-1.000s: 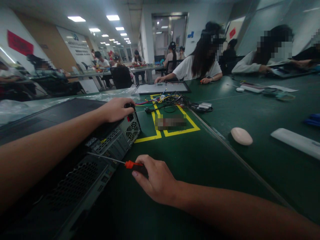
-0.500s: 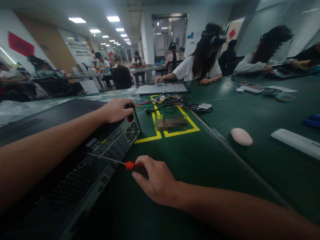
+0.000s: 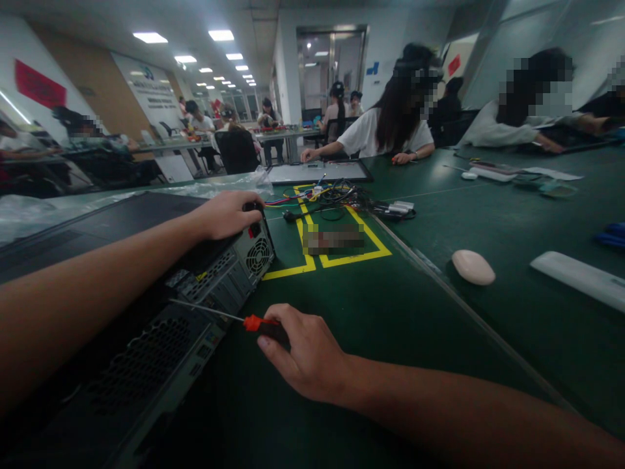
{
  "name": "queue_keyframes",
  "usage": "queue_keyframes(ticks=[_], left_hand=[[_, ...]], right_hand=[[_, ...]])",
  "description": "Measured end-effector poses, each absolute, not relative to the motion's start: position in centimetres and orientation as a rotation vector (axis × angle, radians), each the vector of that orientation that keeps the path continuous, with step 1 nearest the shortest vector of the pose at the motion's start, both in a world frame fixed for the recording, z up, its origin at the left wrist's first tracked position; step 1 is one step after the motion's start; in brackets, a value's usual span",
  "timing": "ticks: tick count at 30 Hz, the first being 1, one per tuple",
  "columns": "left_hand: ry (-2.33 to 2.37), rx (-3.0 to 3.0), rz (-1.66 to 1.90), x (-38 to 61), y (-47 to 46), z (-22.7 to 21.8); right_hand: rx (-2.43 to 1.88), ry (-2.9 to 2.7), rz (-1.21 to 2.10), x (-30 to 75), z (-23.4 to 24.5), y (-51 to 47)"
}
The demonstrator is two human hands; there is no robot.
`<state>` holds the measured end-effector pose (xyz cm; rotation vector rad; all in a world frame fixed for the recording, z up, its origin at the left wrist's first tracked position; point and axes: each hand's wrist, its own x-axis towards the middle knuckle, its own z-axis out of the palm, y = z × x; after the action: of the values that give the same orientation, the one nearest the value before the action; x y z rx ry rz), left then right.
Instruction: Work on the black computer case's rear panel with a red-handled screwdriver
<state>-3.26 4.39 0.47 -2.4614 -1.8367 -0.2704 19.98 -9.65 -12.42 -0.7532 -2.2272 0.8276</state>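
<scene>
A black computer case (image 3: 146,225) lies on its side at the left, its rear panel with a round fan grille (image 3: 258,255) turned toward me. Over the case's far rear corner, my left hand (image 3: 227,215) is closed, fingers curled round the edge. My right hand (image 3: 310,352) grips the orange and black handle of a screwdriver (image 3: 252,323). The thin shaft points left, and its tip reaches the rear panel below my left forearm. Whether the tip sits in a screw is too dark to tell.
Beyond the case lies a tangle of cables (image 3: 342,195) by yellow tape (image 3: 354,260) on the green table (image 3: 371,326). To the right are a pale computer mouse (image 3: 472,268) and a long white object (image 3: 576,277). Across the table, a person (image 3: 390,130) works at a flat panel (image 3: 317,172).
My hands and the screwdriver stay almost exactly where they were. Across the table, the hands of the person at the right have shifted slightly.
</scene>
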Motion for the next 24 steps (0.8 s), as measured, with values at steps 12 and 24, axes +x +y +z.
queue_keyframes(ticks=[12,24], left_hand=[[-1.826,-2.471,-0.277,-3.41,4.56,0.38],[-1.842,-2.457,-0.285,-3.24,4.37,0.47]], right_hand=[[-0.751,-2.238,0.832,19.97,-12.55,-9.64],[-0.724,-2.238,0.827,20.1,-12.48,-9.66]])
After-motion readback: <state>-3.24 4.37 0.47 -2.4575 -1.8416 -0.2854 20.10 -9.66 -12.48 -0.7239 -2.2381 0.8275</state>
